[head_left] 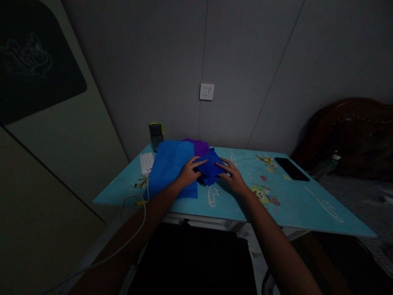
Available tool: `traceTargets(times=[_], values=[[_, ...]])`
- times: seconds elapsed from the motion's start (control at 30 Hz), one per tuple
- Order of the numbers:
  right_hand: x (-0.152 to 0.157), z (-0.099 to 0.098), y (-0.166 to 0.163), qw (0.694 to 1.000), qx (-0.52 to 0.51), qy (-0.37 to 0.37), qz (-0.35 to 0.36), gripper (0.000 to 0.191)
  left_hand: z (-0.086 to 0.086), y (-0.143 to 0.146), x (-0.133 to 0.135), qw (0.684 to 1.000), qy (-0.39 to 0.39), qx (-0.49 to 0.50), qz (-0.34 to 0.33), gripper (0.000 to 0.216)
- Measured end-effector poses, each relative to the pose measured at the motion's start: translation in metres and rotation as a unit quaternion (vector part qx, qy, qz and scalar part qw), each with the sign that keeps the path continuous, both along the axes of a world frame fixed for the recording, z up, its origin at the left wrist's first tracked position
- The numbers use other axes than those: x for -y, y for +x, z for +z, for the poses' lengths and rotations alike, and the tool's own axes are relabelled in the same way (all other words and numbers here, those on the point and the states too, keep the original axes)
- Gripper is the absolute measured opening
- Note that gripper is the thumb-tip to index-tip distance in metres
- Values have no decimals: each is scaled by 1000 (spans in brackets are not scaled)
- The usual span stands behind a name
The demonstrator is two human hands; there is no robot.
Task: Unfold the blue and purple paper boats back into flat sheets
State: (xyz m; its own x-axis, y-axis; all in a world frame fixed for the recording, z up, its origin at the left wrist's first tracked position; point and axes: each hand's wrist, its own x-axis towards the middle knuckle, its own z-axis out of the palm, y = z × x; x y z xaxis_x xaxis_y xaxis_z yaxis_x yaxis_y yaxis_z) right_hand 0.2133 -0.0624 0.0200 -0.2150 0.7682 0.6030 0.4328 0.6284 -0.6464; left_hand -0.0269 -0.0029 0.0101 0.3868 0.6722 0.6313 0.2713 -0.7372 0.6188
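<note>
A folded dark blue piece of fabric or paper point(211, 164) is held just over the table between my two hands. My left hand point(189, 173) grips its left edge, fingers on top. From the right, my right hand point(232, 175) pinches the opposite side, with its thumb near the lower edge. More dark blue folds point(209, 180) show beneath the piece; whether they belong to it I cannot tell. A large brighter blue sheet point(172, 164) lies flat under my left forearm. Behind it, a purple sheet point(200, 146) is partly covered.
The light blue table point(294, 205) has cartoon prints. A dark bottle point(156, 135) stands at the back left, near a white power bank point(147, 163) whose cable point(135, 233) crosses my left arm. A black phone point(291, 169) lies at right. A wall socket point(206, 91) is behind.
</note>
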Motion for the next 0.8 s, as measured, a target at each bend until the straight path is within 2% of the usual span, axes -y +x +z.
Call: traceTargets(times=[0.13, 0.33, 0.57, 0.8], values=[[1, 1, -1, 999, -21, -40, 13, 45, -1, 2, -1, 1000, -14, 20, 2, 39], [5, 6, -5, 996, -66, -49, 30, 33, -1, 3, 0, 999, -10, 36, -7, 36], [6, 11, -4, 990, -118, -69, -17, 37, 3, 3, 5, 999, 8, 20, -26, 37], [6, 11, -5, 985, -135, -94, -42, 43, 5, 4, 6, 999, -22, 28, -14, 35]])
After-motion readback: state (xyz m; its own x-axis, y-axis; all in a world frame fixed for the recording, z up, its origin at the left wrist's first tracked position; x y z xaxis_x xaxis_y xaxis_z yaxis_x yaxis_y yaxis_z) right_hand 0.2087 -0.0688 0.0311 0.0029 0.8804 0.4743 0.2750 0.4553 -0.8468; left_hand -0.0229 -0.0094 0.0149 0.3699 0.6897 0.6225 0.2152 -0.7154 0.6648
